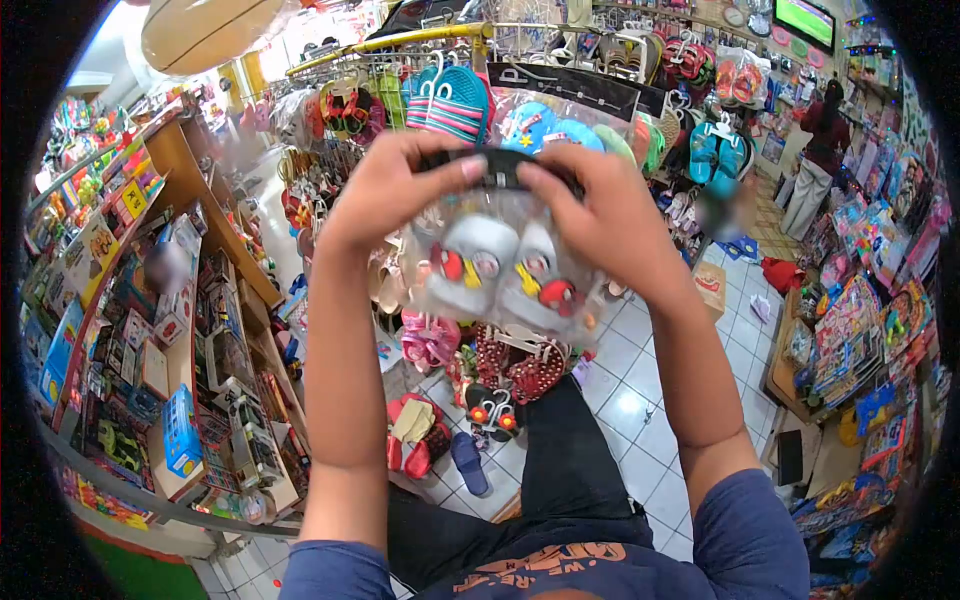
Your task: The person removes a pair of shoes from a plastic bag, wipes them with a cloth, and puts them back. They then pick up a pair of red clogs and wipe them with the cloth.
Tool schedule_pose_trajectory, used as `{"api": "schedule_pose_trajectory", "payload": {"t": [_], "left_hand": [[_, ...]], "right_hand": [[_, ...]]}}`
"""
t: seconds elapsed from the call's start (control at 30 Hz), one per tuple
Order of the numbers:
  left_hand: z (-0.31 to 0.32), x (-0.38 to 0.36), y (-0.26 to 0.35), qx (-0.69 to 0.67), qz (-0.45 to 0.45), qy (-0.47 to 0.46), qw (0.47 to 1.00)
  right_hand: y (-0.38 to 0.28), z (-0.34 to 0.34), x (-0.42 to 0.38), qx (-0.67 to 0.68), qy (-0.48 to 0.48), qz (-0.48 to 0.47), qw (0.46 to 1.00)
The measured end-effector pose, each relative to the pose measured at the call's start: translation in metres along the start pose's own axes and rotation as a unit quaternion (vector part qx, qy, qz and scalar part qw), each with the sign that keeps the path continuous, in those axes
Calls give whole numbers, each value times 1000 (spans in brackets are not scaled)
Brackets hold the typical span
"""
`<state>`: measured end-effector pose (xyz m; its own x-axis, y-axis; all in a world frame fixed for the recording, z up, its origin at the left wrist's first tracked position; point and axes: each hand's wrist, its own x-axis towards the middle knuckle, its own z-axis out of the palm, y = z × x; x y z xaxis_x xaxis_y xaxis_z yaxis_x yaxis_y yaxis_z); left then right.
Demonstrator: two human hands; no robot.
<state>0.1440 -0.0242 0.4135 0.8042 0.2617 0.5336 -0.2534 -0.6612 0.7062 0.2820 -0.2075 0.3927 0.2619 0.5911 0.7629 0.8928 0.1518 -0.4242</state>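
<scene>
A clear plastic bag with a pair of white slippers [480,262] inside hangs in front of me. Red and yellow decorations show on the slippers. A black strip [505,168], perhaps the hanger header, runs along the bag's top edge. My left hand [400,190] pinches that strip from the left, thumb on the near side. From the right, my right hand [595,205] grips its other end, thumb pressed down. The fingers behind the strip are partly hidden. Just beyond my hands, teal striped slippers [450,105] and a bag of blue slippers [540,125] hang from the rack.
A yellow-topped metal rack [400,42] of hanging footwear spans the front. Wooden shelves [175,150] with boxed goods stand at left. Packed toys line the right side. A dark blue slipper [468,465] lies on the tiled floor [640,440]. Another person [815,150] stands far right.
</scene>
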Motion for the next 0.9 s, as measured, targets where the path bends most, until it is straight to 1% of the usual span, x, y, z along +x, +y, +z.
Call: {"api": "schedule_pose_trajectory", "payload": {"t": [0.03, 0.1, 0.13, 0.17, 0.23, 0.33, 0.43, 0.47, 0.6, 0.7, 0.77, 0.8, 0.87, 0.9], "left_hand": [[-5, 16, -3, 40, 26, 12, 999], [-16, 42, 5, 142, -3, -5, 990], [-16, 53, 4, 124, 5, 12, 992], [-14, 63, 3, 107, 14, 29, 994], [-16, 80, 1, 108, 20, 43, 993], [-12, 96, -3, 69, 60, 106, 990], [-12, 110, -4, 100, 51, 130, 985], [-11, 115, -6, 93, 55, 138, 984], [-6, 128, -14, 88, 32, 138, 986], [-2, 135, -27, 77, 15, 136, 988], [2, 136, -33, 106, 26, 114, 987], [6, 135, -36, 109, 14, 114, 987], [10, 137, -45, 134, 24, 107, 985], [12, 138, -49, 159, 35, 101, 981]], "right_hand": [[3, -2, 13, -2, 20, -27, 999], [16, 0, 38, -21, 55, -30, 998], [23, 2, 48, -18, 77, -26, 997], [20, -1, 57, -16, 72, 11, 997], [31, 1, 75, -19, 96, 14, 995], [42, 3, 90, -23, 116, 24, 993], [49, 4, 101, 9, 116, 41, 992], [48, 3, 102, 5, 122, 66, 990], [57, 4, 108, -6, 120, 80, 989], [66, 6, 107, -18, 122, 65, 990], [65, 4, 102, -82, 113, 79, 987], [70, 7, 99, -82, 112, 81, 987], [77, 12, 94, -151, 194, 15, 969], [80, 12, 90, -151, 193, 17, 969]]}}
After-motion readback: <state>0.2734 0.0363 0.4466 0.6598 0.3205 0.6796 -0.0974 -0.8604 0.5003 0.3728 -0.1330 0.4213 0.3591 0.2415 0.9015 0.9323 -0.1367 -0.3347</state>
